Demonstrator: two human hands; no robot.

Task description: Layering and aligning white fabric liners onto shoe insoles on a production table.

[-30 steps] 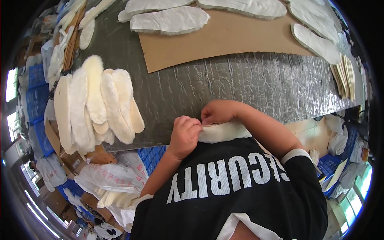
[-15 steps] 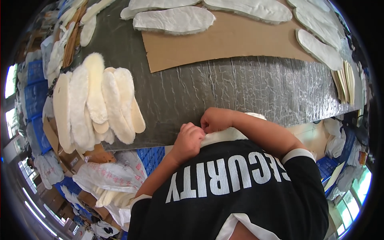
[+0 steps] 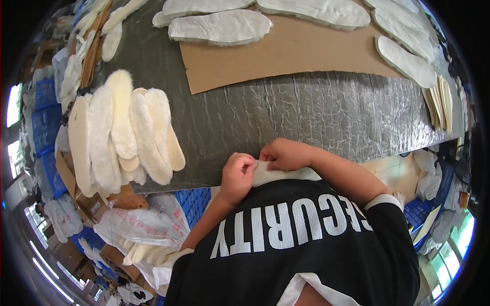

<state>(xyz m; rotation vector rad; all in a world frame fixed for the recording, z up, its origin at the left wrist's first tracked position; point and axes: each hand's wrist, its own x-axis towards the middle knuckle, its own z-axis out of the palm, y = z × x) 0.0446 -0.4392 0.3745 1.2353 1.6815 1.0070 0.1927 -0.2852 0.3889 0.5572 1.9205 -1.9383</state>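
Observation:
At the table's near edge, against my chest, both hands hold a whitish insole (image 3: 283,174), partly hidden by my right forearm. My left hand (image 3: 238,177) is closed on its left end, thumb and fingertips pinched together. Just to the right, my right hand (image 3: 285,154) has curled fingers pressed on the insole's upper edge. The fingertips of the two hands nearly meet. To the left lies a pile of cream fleece insoles (image 3: 122,112), soft side up on most of them.
The dark table (image 3: 229,122) has a wrinkled, shiny film cover. Brown cardboard (image 3: 286,51) lies at the back with white insoles (image 3: 219,26) on and around it. Thin cream insoles (image 3: 438,104) are stacked at the right edge. Plastic bags (image 3: 143,224) and blue crates (image 3: 194,206) stand below left.
The insole in my hands has turned or dropped at its right end, which no longer shows beyond my right forearm. Both hands have shifted slightly, and my left fingers now pinch its corner.

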